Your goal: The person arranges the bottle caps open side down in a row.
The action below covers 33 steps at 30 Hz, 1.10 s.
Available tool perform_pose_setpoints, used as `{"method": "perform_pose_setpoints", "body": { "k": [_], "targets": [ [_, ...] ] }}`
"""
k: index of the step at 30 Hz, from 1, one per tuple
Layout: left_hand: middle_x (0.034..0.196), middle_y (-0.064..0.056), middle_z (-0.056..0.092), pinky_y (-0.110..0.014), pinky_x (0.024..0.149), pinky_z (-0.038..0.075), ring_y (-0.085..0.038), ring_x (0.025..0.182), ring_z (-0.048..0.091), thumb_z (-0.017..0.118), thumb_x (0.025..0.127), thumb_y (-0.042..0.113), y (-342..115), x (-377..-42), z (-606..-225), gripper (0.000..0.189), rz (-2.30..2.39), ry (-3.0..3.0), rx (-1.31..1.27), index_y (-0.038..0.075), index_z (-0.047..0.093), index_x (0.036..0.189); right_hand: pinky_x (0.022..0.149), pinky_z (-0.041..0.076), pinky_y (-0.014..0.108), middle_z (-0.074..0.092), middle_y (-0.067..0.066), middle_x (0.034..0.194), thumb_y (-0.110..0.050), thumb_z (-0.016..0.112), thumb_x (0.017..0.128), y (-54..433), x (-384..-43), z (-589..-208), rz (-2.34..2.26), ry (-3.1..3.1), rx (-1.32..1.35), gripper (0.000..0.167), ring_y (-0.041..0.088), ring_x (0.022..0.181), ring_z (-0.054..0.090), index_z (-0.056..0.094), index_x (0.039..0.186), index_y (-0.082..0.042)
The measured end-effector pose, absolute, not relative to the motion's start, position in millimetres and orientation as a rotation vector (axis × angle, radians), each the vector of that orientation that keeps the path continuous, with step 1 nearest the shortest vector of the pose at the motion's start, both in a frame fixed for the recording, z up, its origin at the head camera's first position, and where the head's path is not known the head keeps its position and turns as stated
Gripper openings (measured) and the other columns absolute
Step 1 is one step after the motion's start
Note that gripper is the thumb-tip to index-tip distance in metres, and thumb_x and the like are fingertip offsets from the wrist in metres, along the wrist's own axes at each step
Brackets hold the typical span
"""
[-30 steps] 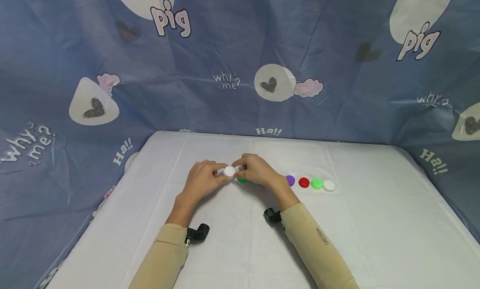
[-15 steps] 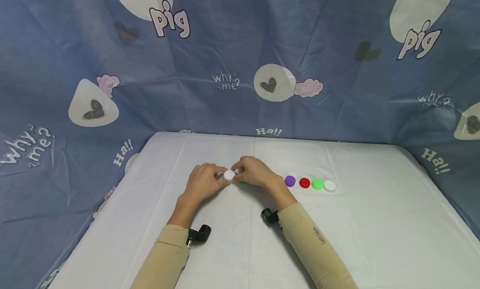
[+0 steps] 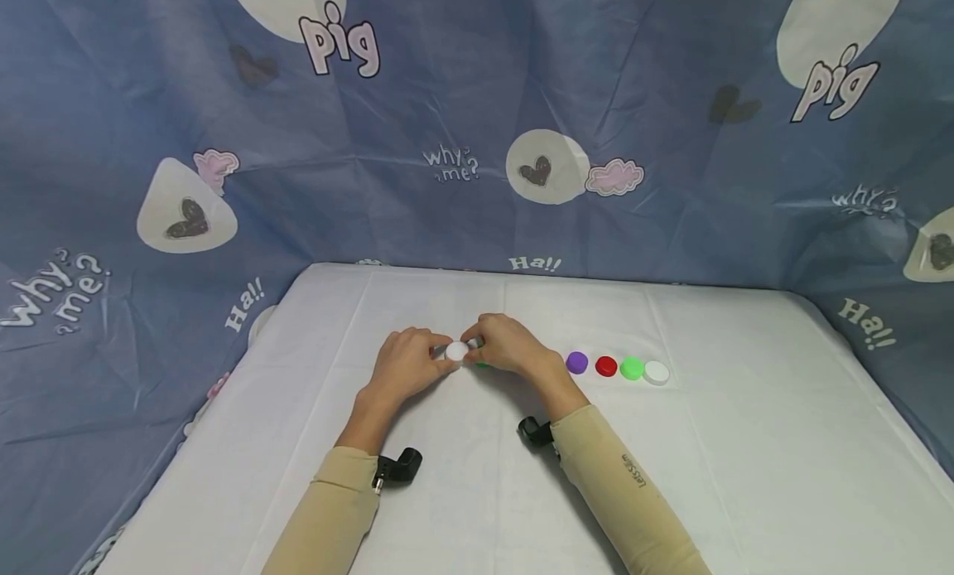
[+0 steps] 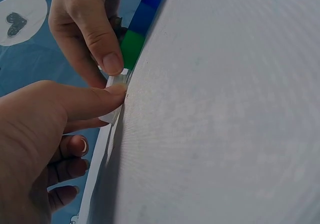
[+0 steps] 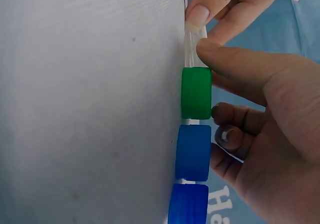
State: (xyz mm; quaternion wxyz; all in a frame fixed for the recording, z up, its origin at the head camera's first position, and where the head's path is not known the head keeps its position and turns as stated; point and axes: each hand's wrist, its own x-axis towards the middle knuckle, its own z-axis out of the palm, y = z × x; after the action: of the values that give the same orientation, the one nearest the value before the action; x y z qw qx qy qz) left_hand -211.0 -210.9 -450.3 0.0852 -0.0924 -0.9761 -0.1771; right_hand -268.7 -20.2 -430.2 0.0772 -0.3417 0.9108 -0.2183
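Observation:
A white round cap (image 3: 457, 352) lies between the two hands at the left end of a row of coloured caps. My left hand (image 3: 406, 364) pinches its left side with thumb and index finger, the other fingers loosely bent. From the right, my right hand (image 3: 510, 343) holds the same cap with thumb and index fingertips. In the right wrist view, the white cap is low at the cloth surface. Beside it stands a dark green cap (image 5: 196, 93), then a lighter blue cap (image 5: 193, 152) and a deeper blue cap (image 5: 188, 204). The right hand mostly hides these in the head view.
Farther right the row goes on with a purple cap (image 3: 577, 362), a red cap (image 3: 606, 366), a bright green cap (image 3: 632, 368) and another white cap (image 3: 657, 373). A white cloth (image 3: 745, 459) covers the table. A blue printed curtain (image 3: 417, 86) hangs behind it.
Both hands have come slightly down toward the person with the white cap between them, then stayed nearly still. The caps on the right have not moved.

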Motion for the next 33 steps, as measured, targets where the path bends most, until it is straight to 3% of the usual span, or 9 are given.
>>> {"method": "perform_pose_setpoints", "body": {
  "k": [6, 14, 25, 33],
  "targets": [
    [0.082, 0.006, 0.070, -0.032, 0.073, 0.040, -0.012, 0.071, 0.051, 0.080, 0.081, 0.043, -210.3, -210.4, -451.2, 0.040, -0.544, -2.934, -0.255, 0.024, 0.075, 0.117, 0.068, 0.043, 0.026, 0.063, -0.002, 0.092, -0.028, 0.079, 0.085, -20.1, -267.4, -430.3, -0.644, 2.733, -1.020, 0.035, 0.012, 0.074, 0.050, 0.075, 0.117, -0.015],
    [0.084, 0.005, 0.070, -0.030, 0.066, 0.039, -0.012, 0.068, 0.051, 0.079, 0.081, 0.045, -212.1, -210.3, -452.3, 0.046, -0.550, -2.937, -0.266, 0.024, 0.073, 0.121, 0.069, 0.043, 0.027, 0.062, -0.002, 0.091, -0.030, 0.079, 0.085, -19.8, -265.8, -430.6, -0.650, 2.744, -1.021, 0.034, 0.012, 0.074, 0.051, 0.075, 0.116, -0.016],
    [0.070, 0.006, 0.056, -0.030, 0.062, 0.034, -0.013, 0.065, 0.047, 0.079, 0.081, 0.046, -219.2, -212.0, -452.0, 0.047, -0.502, -2.919, -0.339, 0.027, 0.071, 0.123, 0.079, 0.049, 0.034, 0.067, 0.004, 0.106, -0.036, 0.071, 0.091, -11.8, -262.1, -425.1, -0.711, 2.797, -0.969, 0.038, 0.013, 0.081, 0.056, 0.072, 0.122, -0.015],
    [0.071, 0.005, 0.054, -0.033, 0.066, 0.033, -0.016, 0.070, 0.047, 0.070, 0.087, 0.041, -221.5, -211.4, -449.7, 0.035, -0.446, -2.889, -0.279, 0.028, 0.074, 0.119, 0.068, 0.045, 0.030, 0.061, -0.002, 0.089, -0.033, 0.069, 0.092, -1.2, -260.5, -424.5, -0.818, 2.849, -0.925, 0.034, 0.013, 0.073, 0.053, 0.072, 0.121, -0.015]
  ]
}}
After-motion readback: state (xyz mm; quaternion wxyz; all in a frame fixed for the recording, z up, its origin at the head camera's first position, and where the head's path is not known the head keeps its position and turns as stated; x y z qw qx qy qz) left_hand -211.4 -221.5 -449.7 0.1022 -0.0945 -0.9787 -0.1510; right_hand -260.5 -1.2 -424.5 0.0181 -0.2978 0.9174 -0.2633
